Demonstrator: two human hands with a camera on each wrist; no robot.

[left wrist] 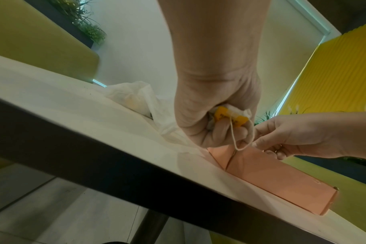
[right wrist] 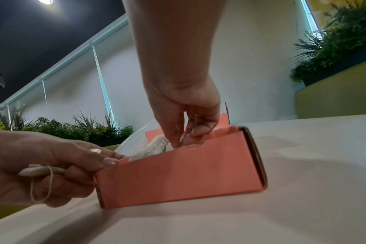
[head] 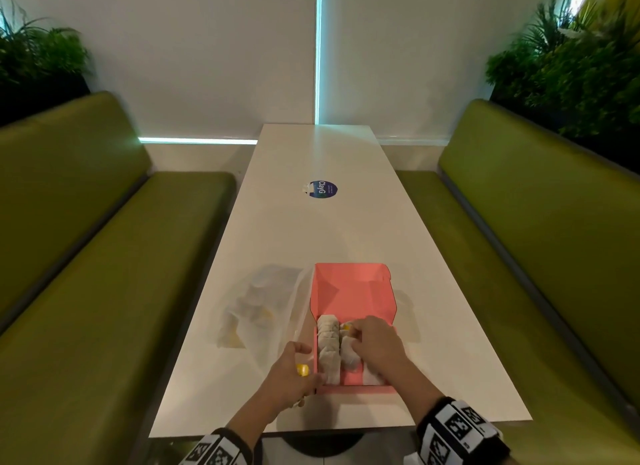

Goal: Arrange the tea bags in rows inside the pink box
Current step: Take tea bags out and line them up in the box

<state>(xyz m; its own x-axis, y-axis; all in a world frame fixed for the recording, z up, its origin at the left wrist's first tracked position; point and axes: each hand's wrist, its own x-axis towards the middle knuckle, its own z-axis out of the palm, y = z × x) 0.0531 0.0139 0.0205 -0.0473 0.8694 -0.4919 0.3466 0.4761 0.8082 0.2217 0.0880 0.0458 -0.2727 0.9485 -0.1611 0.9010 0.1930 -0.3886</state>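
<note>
Our right hand [head: 375, 343] dips pinched fingers [right wrist: 175, 137] among tea bags [head: 329, 347] rowed inside the pink box [head: 353, 291]; at nine o'clock, our left hand [head: 291, 378] clutches a yellow-tagged tea bag [left wrist: 230, 115] against the box wall.

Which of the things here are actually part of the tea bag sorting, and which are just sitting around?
Part of the job:
pink box, lid open
tea bags in rows inside it
tea bag with yellow tag, held in the left hand
right hand, fingers down in the box
clear plastic bag with more tea bags

Just lying about:
round blue sticker
green benches
plants
</note>
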